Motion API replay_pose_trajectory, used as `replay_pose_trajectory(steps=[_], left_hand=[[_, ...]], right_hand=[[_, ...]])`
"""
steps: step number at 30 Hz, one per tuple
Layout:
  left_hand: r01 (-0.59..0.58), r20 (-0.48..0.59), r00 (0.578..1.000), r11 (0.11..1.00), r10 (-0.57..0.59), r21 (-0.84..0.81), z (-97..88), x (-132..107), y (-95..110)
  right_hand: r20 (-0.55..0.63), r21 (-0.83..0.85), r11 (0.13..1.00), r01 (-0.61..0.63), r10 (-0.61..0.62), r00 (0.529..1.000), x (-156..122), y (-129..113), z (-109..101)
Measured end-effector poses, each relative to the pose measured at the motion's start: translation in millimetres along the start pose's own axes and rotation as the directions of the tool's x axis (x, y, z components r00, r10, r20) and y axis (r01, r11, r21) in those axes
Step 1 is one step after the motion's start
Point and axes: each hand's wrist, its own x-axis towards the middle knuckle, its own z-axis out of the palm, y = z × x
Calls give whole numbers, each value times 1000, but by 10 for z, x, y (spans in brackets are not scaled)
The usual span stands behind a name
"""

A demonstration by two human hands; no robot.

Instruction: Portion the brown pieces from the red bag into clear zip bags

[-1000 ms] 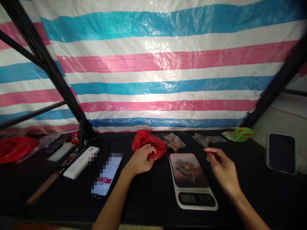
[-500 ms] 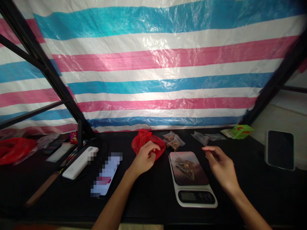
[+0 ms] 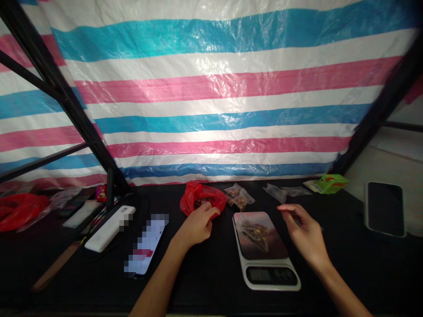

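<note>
My left hand [image 3: 195, 225] rests at the mouth of a red plastic bag [image 3: 202, 197] on the black table, its fingers curled and pinching into the bag's opening. My right hand [image 3: 306, 233] hovers to the right of a white kitchen scale [image 3: 266, 264], fingers loosely bent with the thumb near the fingertips; whether it holds anything I cannot make out. A small clear bag of brown bits [image 3: 256, 230] lies on the scale's platform. Two more filled clear bags [image 3: 239, 196] lie behind the scale.
A phone [image 3: 147, 244] and a white power bank [image 3: 110, 228] lie left of my arm. Empty clear bags [image 3: 286, 192] and a green packet [image 3: 330, 183] sit at the back right, a dark tablet [image 3: 385, 209] far right. Another red bag [image 3: 18, 209] is far left. A striped tarp [image 3: 211, 97] hangs behind.
My left hand's fingers have drawn back slightly from inside the red bag to its rim. My right hand has stayed near the scale's right side, shifting only a little.
</note>
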Motion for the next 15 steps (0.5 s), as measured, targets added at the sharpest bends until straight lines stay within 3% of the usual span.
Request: replay_pose_trajectory(steps=[6,9,11,15], left_hand=[[-145,-294,952,974,89,-174,24,60,14],[-125,-383,923,971,39,-202,54,64,4],[-64,-362,932,977,-14,-202,79,60,-11],[23,-217,974,984,-62,-179,115,43,12]], right_hand=[[59,11,995,95,-96,994,-19,-101,37],[88,19,993,116,-118,989,-31,-133,50],[96,17,993,117,-119,988,-31,-141,46],[118,15,992,129,-130,984,-32,-147,34]])
